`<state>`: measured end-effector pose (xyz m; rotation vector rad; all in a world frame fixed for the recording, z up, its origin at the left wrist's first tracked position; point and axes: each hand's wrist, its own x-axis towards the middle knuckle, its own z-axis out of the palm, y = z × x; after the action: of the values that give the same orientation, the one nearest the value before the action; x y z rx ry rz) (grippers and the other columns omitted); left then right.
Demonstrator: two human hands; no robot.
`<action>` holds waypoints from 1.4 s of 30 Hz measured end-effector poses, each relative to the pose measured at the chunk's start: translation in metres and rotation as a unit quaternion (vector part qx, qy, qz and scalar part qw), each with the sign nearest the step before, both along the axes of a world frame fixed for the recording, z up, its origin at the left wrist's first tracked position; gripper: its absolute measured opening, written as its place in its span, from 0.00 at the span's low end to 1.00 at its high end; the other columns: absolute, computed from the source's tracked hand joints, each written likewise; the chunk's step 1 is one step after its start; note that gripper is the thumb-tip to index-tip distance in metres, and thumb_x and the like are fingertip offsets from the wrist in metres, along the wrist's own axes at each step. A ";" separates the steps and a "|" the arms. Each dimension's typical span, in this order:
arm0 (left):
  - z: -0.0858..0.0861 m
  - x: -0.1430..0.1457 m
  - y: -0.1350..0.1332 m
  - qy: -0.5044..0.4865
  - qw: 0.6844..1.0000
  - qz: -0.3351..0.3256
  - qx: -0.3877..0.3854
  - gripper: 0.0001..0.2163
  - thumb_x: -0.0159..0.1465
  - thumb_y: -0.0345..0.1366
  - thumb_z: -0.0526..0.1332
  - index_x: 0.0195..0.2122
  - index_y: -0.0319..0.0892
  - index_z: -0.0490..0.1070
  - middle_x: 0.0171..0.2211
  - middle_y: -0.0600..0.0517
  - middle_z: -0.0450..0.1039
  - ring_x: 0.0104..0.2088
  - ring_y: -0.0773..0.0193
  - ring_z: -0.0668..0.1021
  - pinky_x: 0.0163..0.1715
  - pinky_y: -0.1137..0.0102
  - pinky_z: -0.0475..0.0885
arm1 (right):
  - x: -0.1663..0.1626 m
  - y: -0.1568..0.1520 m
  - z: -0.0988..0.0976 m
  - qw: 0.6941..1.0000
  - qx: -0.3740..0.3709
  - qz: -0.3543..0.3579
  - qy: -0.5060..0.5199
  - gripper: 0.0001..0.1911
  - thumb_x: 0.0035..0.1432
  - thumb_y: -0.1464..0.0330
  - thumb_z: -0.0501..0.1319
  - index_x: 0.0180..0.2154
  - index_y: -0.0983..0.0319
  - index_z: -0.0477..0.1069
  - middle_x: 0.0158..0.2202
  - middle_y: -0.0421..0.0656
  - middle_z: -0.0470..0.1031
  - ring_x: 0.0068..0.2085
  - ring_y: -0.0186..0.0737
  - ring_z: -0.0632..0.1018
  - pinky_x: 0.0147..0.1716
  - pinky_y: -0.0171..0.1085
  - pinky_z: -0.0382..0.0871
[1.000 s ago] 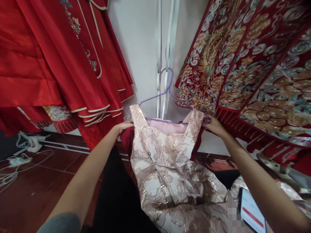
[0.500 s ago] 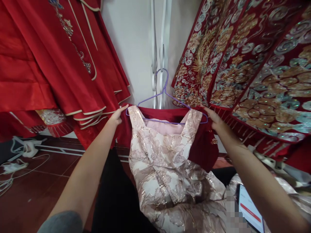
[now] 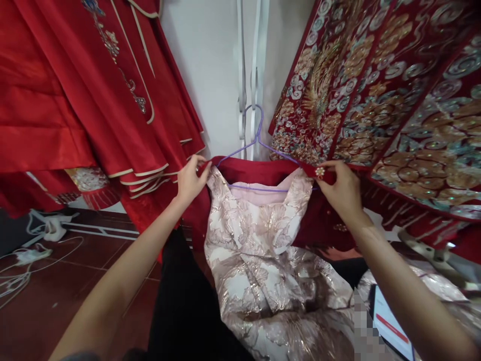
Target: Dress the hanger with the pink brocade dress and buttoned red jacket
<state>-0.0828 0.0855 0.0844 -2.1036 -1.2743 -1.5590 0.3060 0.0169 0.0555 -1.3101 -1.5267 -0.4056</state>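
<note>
A pale pink and white floral dress (image 3: 259, 225) with metallic thread lies across my lap, its straps over a purple hanger (image 3: 258, 135). Behind and around its shoulders is a dark red garment (image 3: 259, 170), trimmed with a pearl flower ornament (image 3: 320, 172) near its right edge. My left hand (image 3: 192, 179) pinches the red cloth beside the left strap. On the other side, my right hand (image 3: 342, 190) pinches the red edge next to the ornament, thumb below and fingers above. The red garment's lower part is mostly hidden by the dress.
Red garments with pale piping (image 3: 124, 100) hang at the left, and an embroidered red garment (image 3: 376, 100) at the right. White poles (image 3: 254, 60) stand behind the hanger. A phone (image 3: 393, 321) lies by my right forearm. White cables (image 3: 22, 276) lie on the tiled floor.
Both hands have closed in a pinch on the dark red cloth and drawn its upper edge up around the dress's shoulders. The flower ornament now shows beside my right fingers.
</note>
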 end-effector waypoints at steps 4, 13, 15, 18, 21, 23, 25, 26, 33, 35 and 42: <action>-0.018 0.003 -0.008 0.087 0.992 -0.021 -0.091 0.10 0.63 0.43 0.56 0.39 0.42 0.67 0.32 0.51 0.73 0.30 0.64 0.75 0.31 0.72 0.66 | 0.001 -0.003 -0.004 0.998 -0.007 0.023 0.061 0.13 0.55 0.66 0.58 0.44 0.60 0.65 0.36 0.47 0.74 0.38 0.47 0.76 0.38 0.45 0.71; -0.018 0.055 -0.011 -0.087 0.983 -0.094 -0.131 0.08 0.60 0.41 0.59 0.33 0.42 0.64 0.28 0.53 0.73 0.31 0.66 0.75 0.33 0.73 0.68 | -0.042 -0.001 -0.009 0.975 -0.104 0.170 0.097 0.18 0.58 0.67 0.56 0.50 0.58 0.58 0.40 0.47 0.74 0.42 0.46 0.78 0.42 0.45 0.71; -0.021 0.069 -0.019 -0.105 0.977 -0.115 -0.143 0.07 0.60 0.40 0.59 0.32 0.42 0.64 0.29 0.53 0.73 0.31 0.66 0.76 0.32 0.73 0.68 | -0.070 -0.001 -0.017 0.959 -0.143 0.226 0.094 0.18 0.58 0.66 0.55 0.50 0.59 0.56 0.39 0.47 0.74 0.42 0.45 0.78 0.43 0.45 0.70; -0.029 0.085 -0.031 -0.050 0.968 -0.163 -0.184 0.04 0.59 0.34 0.59 0.33 0.42 0.65 0.29 0.53 0.72 0.30 0.66 0.76 0.32 0.72 0.69 | -0.118 -0.003 -0.026 0.928 -0.168 0.320 0.095 0.16 0.60 0.67 0.54 0.49 0.58 0.53 0.40 0.46 0.73 0.42 0.42 0.77 0.42 0.42 0.71; -0.037 0.089 -0.040 0.000 0.964 -0.167 -0.207 0.09 0.56 0.28 0.59 0.38 0.42 0.66 0.31 0.53 0.72 0.31 0.66 0.75 0.33 0.71 0.69 | -0.149 -0.007 -0.027 0.910 -0.153 0.373 0.092 0.14 0.59 0.69 0.52 0.47 0.58 0.52 0.41 0.45 0.71 0.41 0.40 0.76 0.42 0.41 0.71; -0.041 0.086 -0.045 -0.011 0.965 -0.155 -0.211 0.13 0.54 0.26 0.60 0.41 0.42 0.67 0.32 0.53 0.71 0.30 0.67 0.74 0.33 0.72 0.70 | -0.155 -0.009 -0.025 0.920 -0.141 0.348 0.110 0.15 0.57 0.70 0.54 0.45 0.59 0.54 0.38 0.44 0.70 0.37 0.39 0.76 0.38 0.39 0.72; -0.044 0.081 -0.051 -0.021 0.962 -0.158 -0.222 0.15 0.54 0.26 0.61 0.43 0.42 0.69 0.33 0.53 0.70 0.28 0.69 0.73 0.31 0.73 0.71 | -0.153 -0.009 -0.024 0.937 -0.121 0.298 0.136 0.15 0.53 0.70 0.57 0.42 0.59 0.56 0.37 0.43 0.69 0.34 0.38 0.75 0.34 0.38 0.72; -0.046 0.079 -0.053 -0.024 0.961 -0.161 -0.225 0.16 0.54 0.27 0.62 0.45 0.43 0.70 0.34 0.53 0.69 0.27 0.70 0.73 0.31 0.73 0.71 | -0.150 -0.009 -0.024 0.943 -0.111 0.279 0.142 0.15 0.51 0.71 0.59 0.41 0.59 0.57 0.37 0.43 0.68 0.34 0.38 0.74 0.32 0.37 0.72; -0.052 0.078 -0.062 -0.122 0.949 -0.201 -0.210 0.10 0.58 0.32 0.63 0.41 0.41 0.72 0.32 0.52 0.73 0.31 0.69 0.77 0.33 0.73 0.74 | -0.143 -0.011 -0.024 0.931 -0.103 0.329 0.119 0.19 0.50 0.73 0.60 0.44 0.59 0.60 0.39 0.42 0.70 0.38 0.38 0.75 0.39 0.38 0.73; -0.051 0.079 -0.062 -0.150 0.941 -0.211 -0.217 0.09 0.57 0.33 0.64 0.39 0.40 0.70 0.31 0.51 0.74 0.31 0.68 0.77 0.33 0.72 0.74 | -0.144 -0.013 -0.022 0.929 -0.115 0.334 0.112 0.17 0.51 0.71 0.61 0.44 0.59 0.61 0.40 0.43 0.71 0.38 0.38 0.75 0.40 0.39 0.74; -0.043 0.082 -0.063 -0.185 0.926 -0.210 -0.254 0.07 0.55 0.33 0.65 0.33 0.39 0.70 0.31 0.49 0.75 0.30 0.67 0.78 0.34 0.71 0.75 | -0.145 -0.014 -0.017 0.924 -0.131 0.342 0.112 0.08 0.61 0.63 0.55 0.41 0.58 0.64 0.39 0.45 0.73 0.41 0.40 0.76 0.43 0.42 0.74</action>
<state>-0.0006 0.0229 0.0413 -2.6262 -1.5611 -2.0609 0.1610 0.0028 0.0386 -0.8890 -1.7584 0.3940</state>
